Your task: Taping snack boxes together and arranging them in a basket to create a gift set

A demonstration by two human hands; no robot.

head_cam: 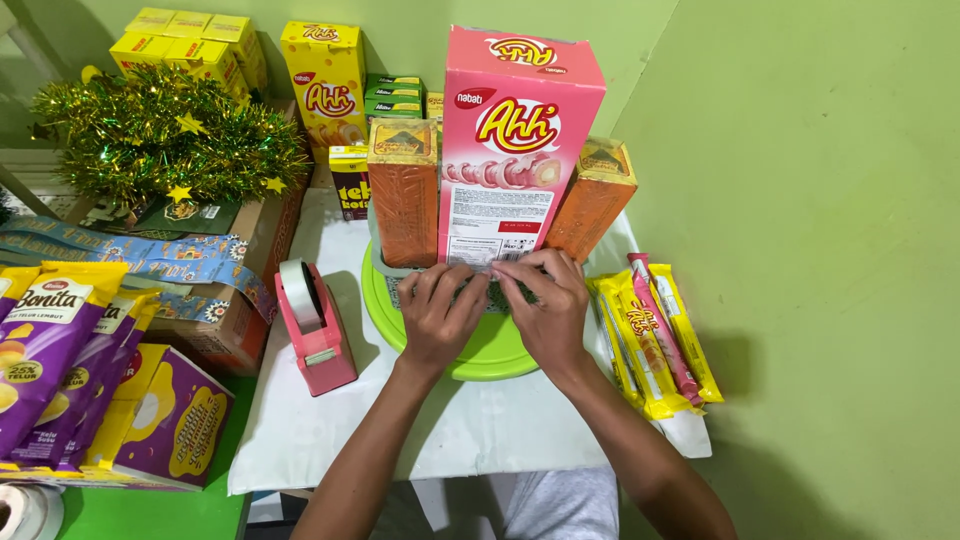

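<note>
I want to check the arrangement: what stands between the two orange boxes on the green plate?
In the head view, a tall pink snack box stands between the left orange box and the right orange box; both hands press at its base.

Glossy cardboard pink box, plastic green plate

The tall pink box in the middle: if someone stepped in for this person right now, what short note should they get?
Left hand: fingertips pressed at the foot of the tall pink box, holding nothing separate.
Right hand: the same, beside the left.
The pink box stands upright in a grey basket on a round green tray, with two orange boxes flanking it.
Done: three boxes are standing in place.
Left: the yellow wafer packs lie unused to the right; the pink tape dispenser sits to the left, untouched.
</note>
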